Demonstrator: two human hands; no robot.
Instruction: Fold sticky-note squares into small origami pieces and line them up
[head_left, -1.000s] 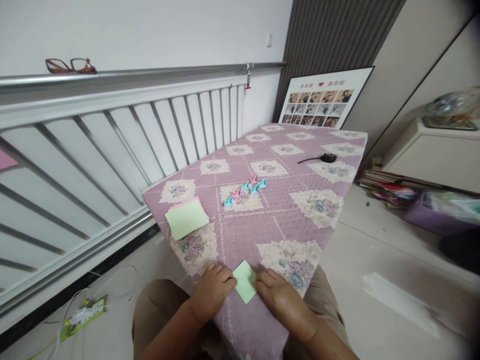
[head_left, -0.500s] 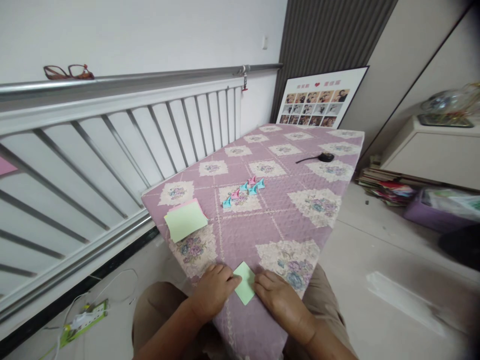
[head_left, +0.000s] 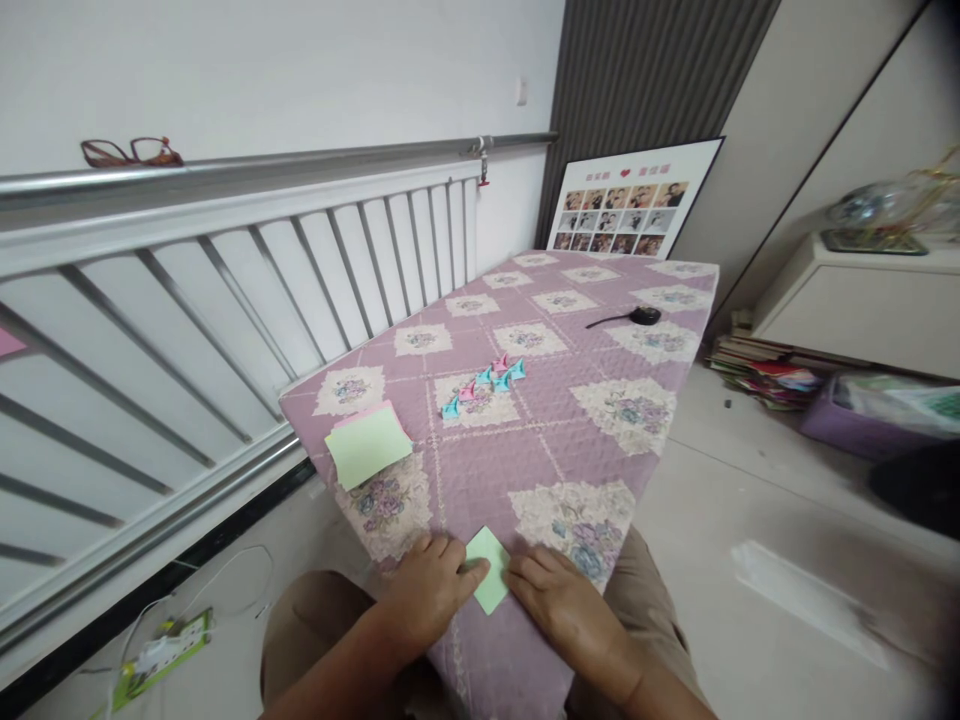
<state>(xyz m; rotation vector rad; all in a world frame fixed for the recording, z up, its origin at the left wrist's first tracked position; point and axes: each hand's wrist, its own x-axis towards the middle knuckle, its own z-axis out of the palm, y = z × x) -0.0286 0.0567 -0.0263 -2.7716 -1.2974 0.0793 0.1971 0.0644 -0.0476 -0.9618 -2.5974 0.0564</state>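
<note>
Purple floral cloth (head_left: 487,460) spreads beneath a green paper (head_left: 493,582), which lies cornerwise between both hands: the left hand (head_left: 427,588) lays its thumb upon it, the right hand (head_left: 559,595) rests curled by its right corner; whether either grips is unclear

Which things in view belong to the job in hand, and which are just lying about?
Job, likely:
green paper at the left hand and right hand
paper stack
small blue and pink pieces

Just lying about, likely:
glasses on the pipe
black object
photo board
power strip

Green paper (head_left: 496,571), flat, diamond-wise
</note>
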